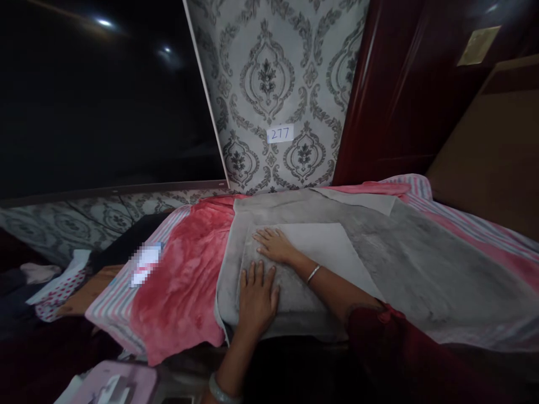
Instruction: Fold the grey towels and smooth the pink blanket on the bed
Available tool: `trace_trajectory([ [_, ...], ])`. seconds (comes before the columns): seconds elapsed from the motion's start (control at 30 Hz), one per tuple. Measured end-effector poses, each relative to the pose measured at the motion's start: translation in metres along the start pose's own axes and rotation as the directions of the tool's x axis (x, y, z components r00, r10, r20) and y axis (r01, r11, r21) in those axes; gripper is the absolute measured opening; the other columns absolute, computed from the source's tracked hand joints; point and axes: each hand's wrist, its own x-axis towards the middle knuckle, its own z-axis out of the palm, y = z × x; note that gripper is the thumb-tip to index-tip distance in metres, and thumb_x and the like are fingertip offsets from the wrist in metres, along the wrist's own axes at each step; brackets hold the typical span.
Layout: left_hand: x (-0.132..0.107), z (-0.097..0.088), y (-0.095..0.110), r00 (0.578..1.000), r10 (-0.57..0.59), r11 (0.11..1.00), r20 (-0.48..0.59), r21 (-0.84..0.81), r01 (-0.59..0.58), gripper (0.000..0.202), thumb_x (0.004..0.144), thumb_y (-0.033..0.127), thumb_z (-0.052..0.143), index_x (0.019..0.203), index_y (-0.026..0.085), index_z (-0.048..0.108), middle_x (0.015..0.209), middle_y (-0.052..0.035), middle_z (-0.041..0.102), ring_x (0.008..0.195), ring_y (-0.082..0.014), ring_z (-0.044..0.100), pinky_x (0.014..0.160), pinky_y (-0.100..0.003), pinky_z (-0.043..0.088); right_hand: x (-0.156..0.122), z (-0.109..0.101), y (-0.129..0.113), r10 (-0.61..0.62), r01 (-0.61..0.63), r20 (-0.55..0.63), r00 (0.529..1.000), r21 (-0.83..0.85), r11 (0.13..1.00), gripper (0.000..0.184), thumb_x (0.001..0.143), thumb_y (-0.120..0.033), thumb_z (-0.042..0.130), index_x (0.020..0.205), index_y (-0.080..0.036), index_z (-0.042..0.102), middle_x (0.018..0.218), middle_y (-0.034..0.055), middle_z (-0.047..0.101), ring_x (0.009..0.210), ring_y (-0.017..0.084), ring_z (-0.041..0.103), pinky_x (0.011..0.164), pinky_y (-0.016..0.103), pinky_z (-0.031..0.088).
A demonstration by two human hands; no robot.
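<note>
A grey plush blanket (pixel 379 247) lies spread over a red fleece blanket (pixel 181 275) on a bed. A folded part of the grey blanket (pixel 320 247) lies near the front edge. My left hand (pixel 256 294) rests flat on that folded part with fingers spread, a bangle on its wrist. My right hand (pixel 275 246) lies flat just beyond it, fingers stretched out toward the left, a thin bracelet on the wrist and a dark red sleeve up the arm. Neither hand holds anything.
A pink-and-grey striped sheet (pixel 471 219) shows under the blankets. Patterned wallpaper with a "277" label (pixel 280 133) stands behind, a dark red door (pixel 400 84) to its right. Clothes (pixel 54 280) lie at the left; a pink object (pixel 118 384) sits low in front.
</note>
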Motion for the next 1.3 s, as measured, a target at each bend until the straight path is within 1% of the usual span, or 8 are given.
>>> trace_trajectory([
  [0.3, -0.044, 0.017, -0.001, 0.994, 0.047, 0.997, -0.103, -0.051, -0.053, 0.052, 0.095, 0.022, 0.047, 0.146, 0.034, 0.05, 0.158, -0.0025, 0.041, 0.149, -0.0307, 0.029, 0.118, -0.056, 0.032, -0.001, -0.002, -0.001, 0.008, -0.007, 0.016, 1.0, -0.01, 1.0, 0.06, 0.102, -0.049, 0.032, 0.157, -0.028, 0.031, 0.166, 0.0042, 0.024, 0.152, 0.028, 0.019, 0.12, 0.056, 0.017],
  [0.5, -0.069, 0.021, 0.004, 0.992, 0.045, 0.997, -0.121, -0.063, -0.053, 0.058, 0.092, 0.014, 0.046, 0.147, 0.032, 0.048, 0.158, -0.0011, 0.04, 0.151, -0.0289, 0.026, 0.119, -0.056, 0.03, -0.001, -0.005, -0.001, 0.019, -0.019, 0.037, 0.999, -0.015, 1.0, 0.06, 0.102, -0.049, 0.031, 0.158, -0.028, 0.028, 0.166, 0.0032, 0.021, 0.152, 0.027, 0.017, 0.121, 0.055, 0.014],
  [0.67, -0.058, 0.001, -0.004, 0.99, 0.029, 0.983, -0.136, -0.176, -0.053, 0.043, 0.097, 0.022, 0.04, 0.134, 0.027, 0.062, 0.147, -0.0035, 0.055, 0.142, -0.0256, 0.042, 0.115, -0.049, 0.036, -0.007, -0.019, -0.015, 0.125, -0.127, 0.08, 0.989, 0.014, 0.992, 0.058, 0.102, -0.045, 0.033, 0.158, -0.028, 0.03, 0.166, 0.0051, 0.022, 0.152, 0.027, 0.017, 0.12, 0.055, 0.016],
  [0.77, -0.041, -0.014, -0.01, 0.989, -0.046, 0.976, -0.138, -0.217, 0.015, 0.044, 0.098, 0.022, 0.032, 0.126, 0.023, 0.067, 0.135, -0.0067, 0.065, 0.131, -0.023, 0.053, 0.114, -0.045, 0.037, -0.028, -0.019, -0.033, 0.167, -0.168, 0.022, 0.986, 0.039, 0.985, 0.059, 0.102, -0.042, 0.032, 0.157, -0.021, 0.031, 0.165, 0.0108, 0.024, 0.152, 0.029, 0.019, 0.118, 0.056, 0.019],
  [0.87, -0.023, -0.018, -0.01, 0.987, -0.133, 0.979, -0.092, -0.17, 0.116, 0.048, 0.097, 0.023, 0.032, 0.136, 0.018, 0.06, 0.144, -0.0096, 0.058, 0.138, -0.0247, 0.047, 0.117, -0.047, 0.032, -0.057, -0.009, -0.052, 0.122, -0.121, -0.019, 0.992, 0.045, 0.992, 0.057, 0.102, -0.04, 0.031, 0.156, -0.02, 0.034, 0.165, 0.011, 0.024, 0.152, 0.028, 0.018, 0.12, 0.055, 0.018],
  [0.97, -0.014, -0.011, -0.006, 0.985, -0.174, 0.982, -0.008, -0.079, 0.173, 0.052, 0.096, 0.025, 0.033, 0.143, 0.012, 0.052, 0.155, -0.0147, 0.044, 0.145, -0.0296, 0.036, 0.118, -0.051, 0.03, -0.078, 0.001, -0.062, 0.095, -0.095, 0.0, 0.995, 0.043, 0.995, 0.058, 0.103, -0.04, 0.027, 0.156, -0.018, 0.033, 0.165, 0.0095, 0.024, 0.152, 0.027, 0.018, 0.121, 0.054, 0.016],
  [1.13, -0.016, 0.001, -0.007, 0.992, -0.127, 0.992, 0.02, -0.019, 0.127, 0.054, 0.097, 0.026, 0.032, 0.145, 0.01, 0.049, 0.158, -0.0155, 0.039, 0.148, -0.0299, 0.033, 0.117, -0.048, 0.032, -0.094, 0.0, -0.046, 0.136, -0.136, 0.016, 0.991, 0.041, 0.99, 0.062, 0.102, -0.046, 0.029, 0.157, -0.018, 0.033, 0.165, 0.0076, 0.024, 0.153, 0.026, 0.016, 0.122, 0.052, 0.015],
  [1.3, -0.02, 0.008, -0.014, 0.992, -0.086, 0.996, -0.095, -0.011, 0.085, 0.051, 0.096, 0.025, 0.036, 0.142, 0.011, 0.053, 0.153, -0.0164, 0.046, 0.144, -0.0301, 0.039, 0.113, -0.049, 0.039, -0.136, -0.004, -0.006, 0.308, -0.308, -0.023, 0.951, -0.022, 0.951, 0.063, 0.101, -0.047, 0.03, 0.158, -0.019, 0.031, 0.165, 0.0072, 0.023, 0.153, 0.025, 0.015, 0.122, 0.05, 0.015],
])
